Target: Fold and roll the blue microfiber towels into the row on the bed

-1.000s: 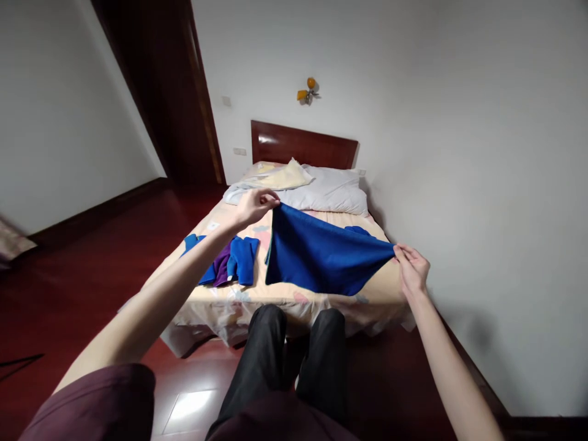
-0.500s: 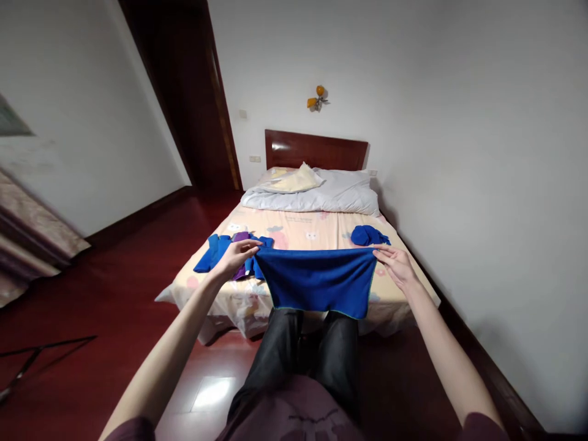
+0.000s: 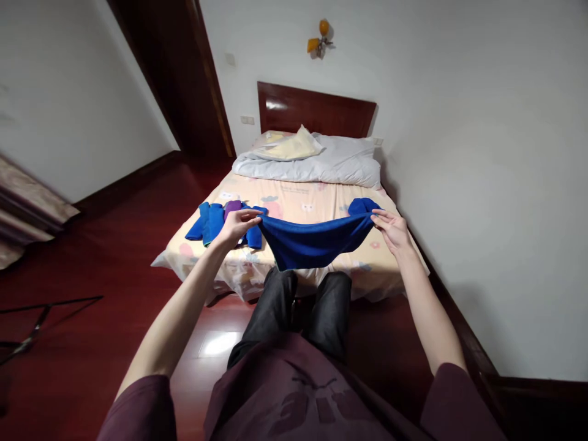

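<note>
A blue towel (image 3: 316,242) hangs in the air between my hands, above the front of the bed. My left hand (image 3: 237,225) pinches its upper left corner, and my right hand (image 3: 391,228) has the upper right corner between thumb and fingers. The top edge sags a little, and the lower edge hangs unevenly, lowest at the left. Behind my left hand lie several blue rolled or folded cloths (image 3: 212,223) and a purple cloth (image 3: 232,207), partly covered by that hand. Beyond my right hand sits a bunched blue cloth (image 3: 362,206).
The bed (image 3: 294,195) has a cartoon-print sheet, with a pale grey quilt (image 3: 344,160) and a cream pillow or cloth (image 3: 296,146) near the wooden headboard (image 3: 316,110). A wall stands close on the right. On the floor at left is a thin black stand (image 3: 43,315).
The towel has gone from hanging nearly flat to sagging and folding, its lower right part swung up. My view has tilted down, so the bed appears higher. Both hands keep their hold.
</note>
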Action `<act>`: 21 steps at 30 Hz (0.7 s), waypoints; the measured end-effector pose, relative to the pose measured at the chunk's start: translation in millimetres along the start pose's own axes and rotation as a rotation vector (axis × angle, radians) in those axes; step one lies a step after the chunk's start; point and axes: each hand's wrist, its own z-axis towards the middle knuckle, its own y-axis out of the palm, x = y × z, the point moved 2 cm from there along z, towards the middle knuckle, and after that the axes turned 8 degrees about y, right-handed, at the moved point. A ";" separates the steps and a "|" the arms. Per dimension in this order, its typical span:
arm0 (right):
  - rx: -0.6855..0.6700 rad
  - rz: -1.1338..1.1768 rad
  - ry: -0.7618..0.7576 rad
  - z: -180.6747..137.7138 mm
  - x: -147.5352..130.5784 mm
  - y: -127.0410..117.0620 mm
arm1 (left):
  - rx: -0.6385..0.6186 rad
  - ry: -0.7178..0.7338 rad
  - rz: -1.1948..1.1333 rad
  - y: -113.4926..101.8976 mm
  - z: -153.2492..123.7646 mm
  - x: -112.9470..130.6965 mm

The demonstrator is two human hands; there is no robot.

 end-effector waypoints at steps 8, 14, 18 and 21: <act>0.133 0.018 0.062 7.2 24.4 -25.8 | -0.026 0.004 0.059 3.3 54.6 24.5; 0.143 0.009 0.140 7.8 39.2 -18.2 | -0.017 0.046 0.163 3.1 79.3 38.6; 0.141 0.006 0.142 7.4 38.9 -10.8 | -0.043 0.066 0.187 -1.8 92.2 36.6; 0.130 0.017 0.153 4.1 36.2 -10.1 | -0.092 0.057 0.184 -11.2 98.2 31.3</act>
